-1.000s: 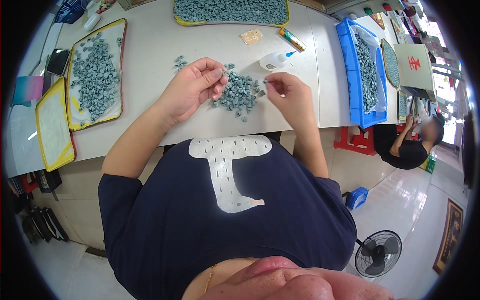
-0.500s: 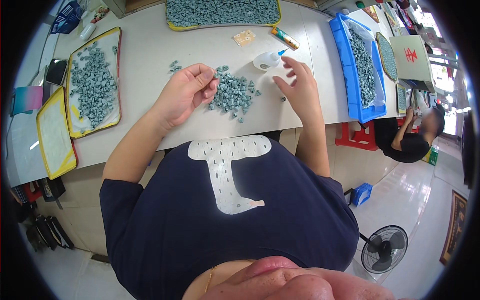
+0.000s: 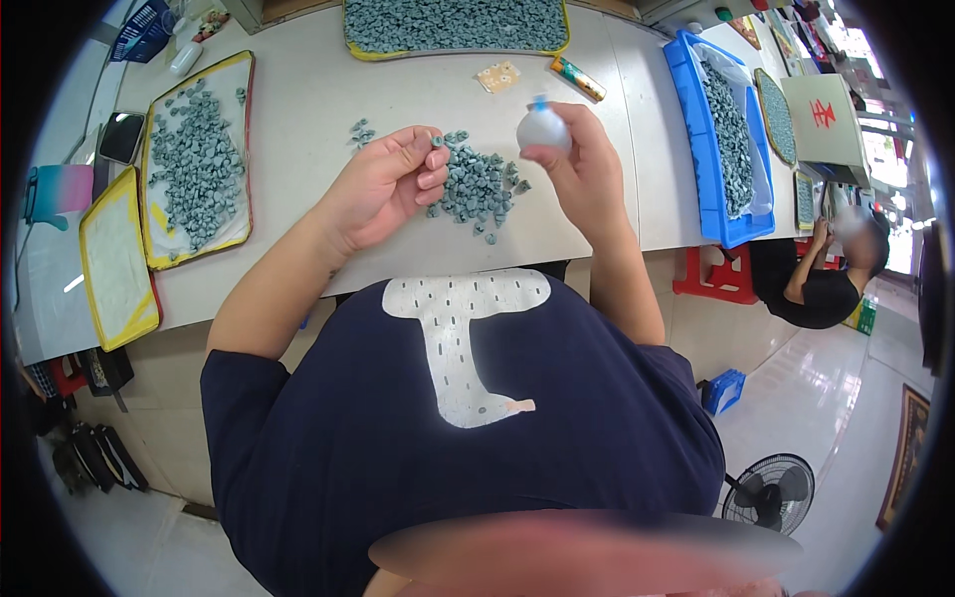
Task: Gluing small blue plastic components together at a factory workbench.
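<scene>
The left hand [image 3: 386, 189] keeps a narrow grip, thumb and forefinger pinched on a small green stone [image 3: 437, 142] at the upper left edge of the pile [image 3: 479, 191]. The right hand [image 3: 589, 179] has its grip closed around a bottle [image 3: 543, 133] — white, its blue tip pointing away from the person — to the right of the pile. The pile lies loose on the white surface [image 3: 308, 95], with a few stones [image 3: 361, 133] apart, beyond the left hand. A battery-shaped tube [image 3: 579, 79] and a floral patch [image 3: 498, 77] lie past the bottle. More stones fill a far tray [image 3: 458, 53], a left tray [image 3: 232, 75] and a blue bin [image 3: 689, 129] — a phone [image 3: 123, 136] rests left of the left tray.
</scene>
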`<state>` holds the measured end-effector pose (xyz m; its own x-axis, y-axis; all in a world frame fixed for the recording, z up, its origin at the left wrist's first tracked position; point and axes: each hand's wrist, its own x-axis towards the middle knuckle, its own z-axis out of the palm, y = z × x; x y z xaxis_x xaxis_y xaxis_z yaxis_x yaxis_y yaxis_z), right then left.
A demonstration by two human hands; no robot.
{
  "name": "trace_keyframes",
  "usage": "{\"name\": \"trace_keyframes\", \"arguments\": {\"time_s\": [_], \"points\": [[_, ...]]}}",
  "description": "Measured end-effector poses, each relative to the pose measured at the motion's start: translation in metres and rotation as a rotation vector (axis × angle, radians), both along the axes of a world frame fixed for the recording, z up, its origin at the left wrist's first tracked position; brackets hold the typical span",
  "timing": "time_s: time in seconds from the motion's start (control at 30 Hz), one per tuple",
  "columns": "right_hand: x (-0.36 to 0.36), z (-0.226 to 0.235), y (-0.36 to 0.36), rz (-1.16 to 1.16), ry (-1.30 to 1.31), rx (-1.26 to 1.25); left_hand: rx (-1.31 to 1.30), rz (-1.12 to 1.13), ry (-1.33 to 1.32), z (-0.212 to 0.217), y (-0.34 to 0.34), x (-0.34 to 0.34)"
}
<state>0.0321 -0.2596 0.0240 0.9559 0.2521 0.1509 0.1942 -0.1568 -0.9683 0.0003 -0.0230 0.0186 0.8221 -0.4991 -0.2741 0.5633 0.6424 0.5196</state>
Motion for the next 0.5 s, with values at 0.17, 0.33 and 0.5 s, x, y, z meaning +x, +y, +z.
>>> {"name": "trace_keyframes", "arguments": {"time_s": [0.17, 0.33, 0.5], "points": [[-0.011, 0.023, 0.014, -0.029, -0.438, -0.453, -0.031, -0.003, 0.031, -0.006, 0.011, -0.002], [-0.014, 0.026, 0.023, -0.056, -0.551, -0.585, -0.02, 0.008, 0.077, 0.0, 0.022, -0.002], [-0.018, 0.029, 0.04, -0.038, -0.67, -0.661, -0.048, 0.004, 0.059, -0.01, 0.033, -0.008]]}}
